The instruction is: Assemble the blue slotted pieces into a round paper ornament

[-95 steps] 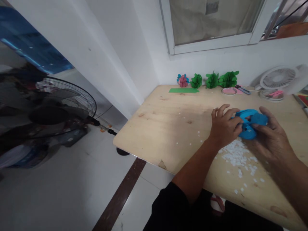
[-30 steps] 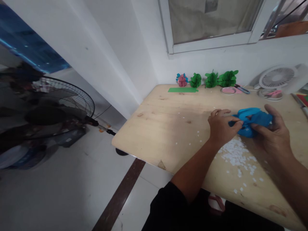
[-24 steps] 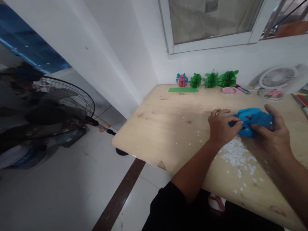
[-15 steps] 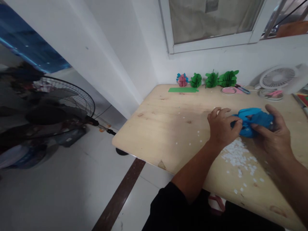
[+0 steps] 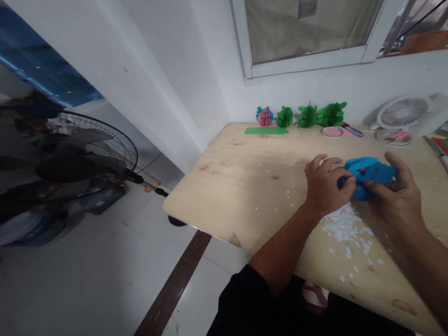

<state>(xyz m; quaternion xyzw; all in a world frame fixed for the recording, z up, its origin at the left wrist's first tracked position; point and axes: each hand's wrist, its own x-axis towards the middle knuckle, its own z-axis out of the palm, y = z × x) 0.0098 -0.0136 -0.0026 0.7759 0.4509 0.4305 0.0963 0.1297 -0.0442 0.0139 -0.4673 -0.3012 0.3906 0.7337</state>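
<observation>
A blue layered craft piece [image 5: 376,171], seemingly paper or felt, is held between both hands above the table. My left hand [image 5: 325,184] pinches its left edge between thumb and forefinger, the other fingers curled and raised. From the right, my right hand [image 5: 402,191] grips it, thumb across the near side and fingers around the far side. Beneath the hands lies a loose pile of small white squares [image 5: 346,226] on the wooden table [image 5: 217,186]. The underside of the blue piece is hidden.
Along the wall stand a pink and blue paper figure [image 5: 265,116] and several green ones [image 5: 308,115]. A green strip [image 5: 266,131] lies before them. Toward the back right are a round tin [image 5: 332,132], a cutter [image 5: 353,129] and a small white fan [image 5: 404,112]. A floor fan [image 5: 87,144] stands left.
My left hand has shifted slightly to the right, closer to my right hand, still pinching the blue piece. The gap between blue layers looks narrower; my right hand has barely moved.
</observation>
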